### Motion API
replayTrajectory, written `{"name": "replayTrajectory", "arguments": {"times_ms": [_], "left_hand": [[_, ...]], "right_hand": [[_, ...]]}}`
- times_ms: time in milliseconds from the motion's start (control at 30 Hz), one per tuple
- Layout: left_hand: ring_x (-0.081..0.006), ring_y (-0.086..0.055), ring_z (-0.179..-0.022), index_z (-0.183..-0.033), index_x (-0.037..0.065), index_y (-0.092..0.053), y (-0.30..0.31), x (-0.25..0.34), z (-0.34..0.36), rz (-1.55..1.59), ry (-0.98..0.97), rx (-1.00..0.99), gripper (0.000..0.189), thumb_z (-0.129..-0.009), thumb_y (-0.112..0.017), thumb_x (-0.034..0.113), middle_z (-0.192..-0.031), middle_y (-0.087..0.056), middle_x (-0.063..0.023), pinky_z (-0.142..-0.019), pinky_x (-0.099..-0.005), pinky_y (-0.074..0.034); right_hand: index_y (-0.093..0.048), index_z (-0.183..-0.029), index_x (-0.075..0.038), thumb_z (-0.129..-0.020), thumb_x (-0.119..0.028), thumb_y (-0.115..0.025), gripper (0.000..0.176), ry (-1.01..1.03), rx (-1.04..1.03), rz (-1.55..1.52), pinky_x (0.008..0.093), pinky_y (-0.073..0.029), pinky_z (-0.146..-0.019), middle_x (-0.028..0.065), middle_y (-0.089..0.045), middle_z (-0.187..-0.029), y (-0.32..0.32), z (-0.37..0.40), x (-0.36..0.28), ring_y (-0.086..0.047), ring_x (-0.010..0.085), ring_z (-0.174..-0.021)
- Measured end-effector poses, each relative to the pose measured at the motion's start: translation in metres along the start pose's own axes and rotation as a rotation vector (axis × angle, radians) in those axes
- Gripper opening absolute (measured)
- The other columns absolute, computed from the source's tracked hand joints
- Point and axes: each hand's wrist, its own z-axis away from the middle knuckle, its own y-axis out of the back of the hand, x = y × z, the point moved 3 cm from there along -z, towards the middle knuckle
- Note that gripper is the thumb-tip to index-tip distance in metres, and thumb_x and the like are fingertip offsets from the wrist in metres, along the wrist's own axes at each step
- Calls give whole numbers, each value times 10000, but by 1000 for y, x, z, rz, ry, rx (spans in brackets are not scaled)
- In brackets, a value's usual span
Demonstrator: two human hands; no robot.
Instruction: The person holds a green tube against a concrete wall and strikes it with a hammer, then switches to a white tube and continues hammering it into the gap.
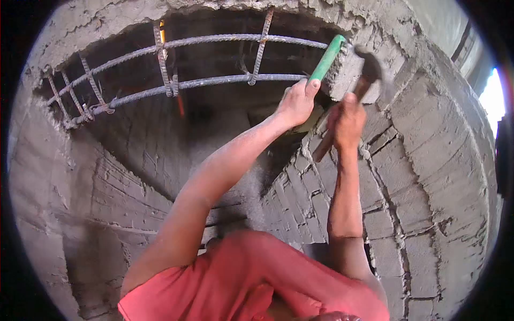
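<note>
My left hand (297, 102) is closed around a green rod (327, 58), with the thumb lying along it. The rod slants up to the right, and its upper end reaches the broken concrete edge beside the rebar. Its lower end is hidden in my fist. A hammer (366, 84) with a brown wooden handle is gripped in my right hand (347, 122), just right of the left one. The hammer's dark curved head is slightly blurred, next to a rough lump of concrete (345, 74). The handle's lower end sticks out below my fist.
Ribbed steel rebar (214, 81) with cross ties spans the dark opening on the upper left. Rough concrete (107, 29) rims its top. Mortared brickwork (383, 227) rises on the right, and a grey rendered wall (37, 176) stands on the left. Bright light enters at far right.
</note>
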Motion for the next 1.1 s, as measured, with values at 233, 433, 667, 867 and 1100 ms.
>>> {"name": "replayTrajectory", "arguments": {"times_ms": [233, 433, 667, 867, 1100], "left_hand": [[-437, -512, -719, -880, -8, -520, 3, -2, -7, 73, 157, -72, 634, -1007, -279, 566, -738, -530, -223, -709, -481, -432], [-438, -507, -704, -885, -14, -526, -2, -1, -6, 35, 30, 42, 678, -992, -261, 601, -717, -535, -223, -689, -469, -432], [-297, -535, -617, -864, 16, -528, 1, -6, -6, 34, 115, -30, 693, -975, -260, 646, -636, -508, -135, -616, -435, -418], [-283, -532, -605, -847, 9, -521, 1, -2, -7, 51, 58, -22, 695, -979, -265, 642, -625, -494, -129, -604, -420, -420], [-311, -525, -665, -858, 11, -518, -2, -5, -7, 10, 116, -3, 679, -981, -273, 632, -677, -508, -152, -660, -449, -421]], "right_hand": [[-530, -992, -110, -806, -796, -453, 715, 990, 201, -860, 350, -479, -542, 57, -527, -749, 71, 28, -97, -516, 215, -575], [-529, -854, -25, -1005, -470, -429, 481, -55, -120, -236, 288, -397, -446, 54, -513, -610, -6, 3, 29, -491, 147, -474], [-537, -951, -116, -827, -791, -427, 695, 751, 173, -931, 360, -427, -550, 41, -509, -709, 61, 28, -85, -467, 179, -577], [-519, -926, -74, -937, -662, -406, 599, -121, -156, -185, 313, -390, -465, 42, -493, -634, -6, -5, 25, -470, 144, -511], [-549, -927, -118, -740, -840, -496, 747, 694, -40, -934, 369, -434, -554, 27, -528, -738, 85, 10, -65, -457, 189, -558]]}}
